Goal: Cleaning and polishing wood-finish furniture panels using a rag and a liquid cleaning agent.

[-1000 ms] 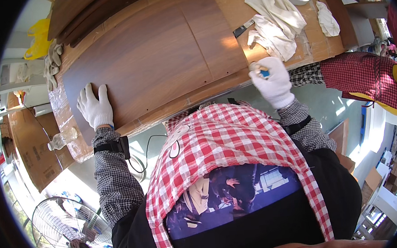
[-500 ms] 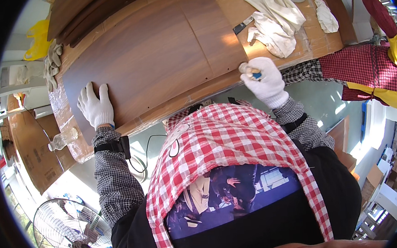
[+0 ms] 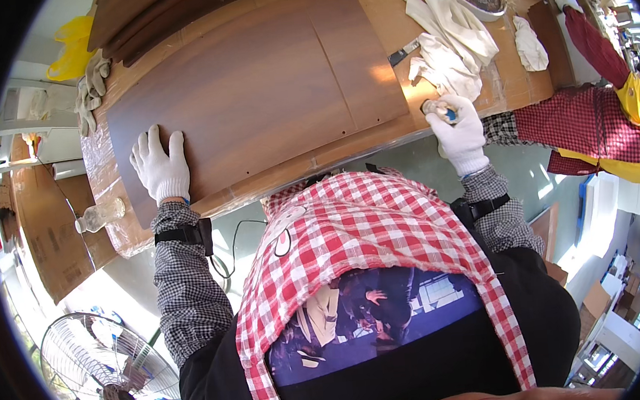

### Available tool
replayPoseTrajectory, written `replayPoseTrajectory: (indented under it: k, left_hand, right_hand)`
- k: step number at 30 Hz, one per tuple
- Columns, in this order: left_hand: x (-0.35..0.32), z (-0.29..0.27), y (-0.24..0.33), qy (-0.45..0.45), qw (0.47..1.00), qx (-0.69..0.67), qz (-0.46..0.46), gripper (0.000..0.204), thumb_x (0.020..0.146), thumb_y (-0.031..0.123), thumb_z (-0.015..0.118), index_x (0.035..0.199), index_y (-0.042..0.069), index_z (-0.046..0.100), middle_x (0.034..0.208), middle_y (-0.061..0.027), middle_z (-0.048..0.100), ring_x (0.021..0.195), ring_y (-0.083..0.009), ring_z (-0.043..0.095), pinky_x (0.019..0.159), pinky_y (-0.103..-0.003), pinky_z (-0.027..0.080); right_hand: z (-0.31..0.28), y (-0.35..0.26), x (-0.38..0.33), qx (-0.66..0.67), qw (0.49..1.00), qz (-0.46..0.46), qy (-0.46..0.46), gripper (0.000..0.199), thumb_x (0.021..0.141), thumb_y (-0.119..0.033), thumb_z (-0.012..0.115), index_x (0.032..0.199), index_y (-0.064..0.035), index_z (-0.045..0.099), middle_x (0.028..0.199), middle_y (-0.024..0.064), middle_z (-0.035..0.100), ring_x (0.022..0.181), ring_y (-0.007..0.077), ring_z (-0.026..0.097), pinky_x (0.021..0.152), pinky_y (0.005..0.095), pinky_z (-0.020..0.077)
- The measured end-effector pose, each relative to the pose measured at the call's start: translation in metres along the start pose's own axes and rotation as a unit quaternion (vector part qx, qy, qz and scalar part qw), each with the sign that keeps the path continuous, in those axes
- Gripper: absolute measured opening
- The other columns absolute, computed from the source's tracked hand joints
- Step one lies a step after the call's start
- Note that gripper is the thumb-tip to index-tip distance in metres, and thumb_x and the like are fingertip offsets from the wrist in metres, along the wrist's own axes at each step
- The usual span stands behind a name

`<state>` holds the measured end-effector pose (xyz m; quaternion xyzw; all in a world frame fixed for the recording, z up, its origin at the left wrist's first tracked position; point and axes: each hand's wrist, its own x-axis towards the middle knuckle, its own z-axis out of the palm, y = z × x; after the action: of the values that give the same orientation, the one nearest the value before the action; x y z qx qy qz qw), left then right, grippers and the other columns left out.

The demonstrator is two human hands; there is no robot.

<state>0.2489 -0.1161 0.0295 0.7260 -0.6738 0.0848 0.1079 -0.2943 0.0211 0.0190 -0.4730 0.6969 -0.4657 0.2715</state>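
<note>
Left palm flat, right fingers closed

Your left grip point(image 3: 161, 167) lies unclenched, fingers spread, on the brown board point(image 3: 258, 84), which stretches away and rightward from it. Your right grip point(image 3: 459, 130), just past the board's right end, clasps a small pale lump point(image 3: 439, 108) with a blue part; its kind is unclear. Press evenly with the left palm to steady the board, and mind its edge with the lump.

Beyond your right grip, white cloths point(image 3: 450, 54) and a flat tool point(image 3: 404, 52) lie on the bench point(image 3: 510, 89). A clear bottle point(image 3: 101, 215) sits left of your left grip; a fan point(image 3: 115, 366) stands nearer you. Right of your right grip is a co-worker point(image 3: 592, 126).
</note>
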Motion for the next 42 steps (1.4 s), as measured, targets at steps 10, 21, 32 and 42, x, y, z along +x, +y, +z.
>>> replayPoseTrajectory:
  k: [10, 21, 32, 42]
  left_hand:
    - [0.0, -0.01, 0.01, 0.007, 1.0, -0.017, 0.008, 0.056, 0.098, 0.044, 0.069, 0.136, 0.004, 0.069, 0.139, -0.0159, 0.065, 0.136, -0.0361, 0.054, 0.124, -0.05, 0.035]
    - [0.002, -0.015, 0.014, 0.018, 1.0, -0.025, 0.002, 0.055, 0.095, 0.041, 0.072, 0.135, 0.003, 0.069, 0.14, -0.0175, 0.063, 0.137, -0.0376, 0.053, 0.125, -0.052, 0.034]
    - [0.011, -0.023, 0.001, -0.004, 0.999, -0.04, -0.002, 0.054, 0.092, 0.033, 0.077, 0.133, 0.001, 0.069, 0.14, -0.0195, 0.063, 0.136, -0.0402, 0.053, 0.126, -0.054, 0.033]
    - [0.018, -0.022, -0.026, -0.032, 0.998, -0.059, -0.005, 0.053, 0.093, 0.036, 0.076, 0.133, 0.002, 0.069, 0.14, -0.0205, 0.063, 0.136, -0.042, 0.053, 0.127, -0.056, 0.032]
  right_hand:
    - [0.022, -0.024, 0.056, 0.092, 0.985, 0.102, -0.102, 0.037, 0.094, -0.009, 0.085, 0.124, 0.0007, 0.065, 0.109, 0.0052, 0.074, 0.092, 0.009, 0.068, 0.079, 0.0257, 0.0599]
    - [0.11, -0.067, 0.269, -0.001, 0.983, 0.076, -0.165, 0.064, 0.09, -0.026, 0.085, 0.142, 0.0034, 0.063, 0.117, 0.0074, 0.077, 0.1, 0.0129, 0.073, 0.083, 0.0277, 0.0607]
    - [0.132, -0.138, 0.345, -0.242, 0.889, 0.01, -0.388, 0.063, 0.092, -0.03, 0.082, 0.144, 0.0004, 0.064, 0.114, 0.0078, 0.076, 0.089, 0.0102, 0.069, 0.08, 0.0266, 0.0574]
    - [0.288, -0.199, 0.294, -0.188, 0.814, -0.036, -0.549, 0.053, 0.091, -0.027, 0.083, 0.136, -0.003, 0.068, 0.104, 0.0048, 0.071, 0.083, 0.0104, 0.066, 0.073, 0.0271, 0.057]
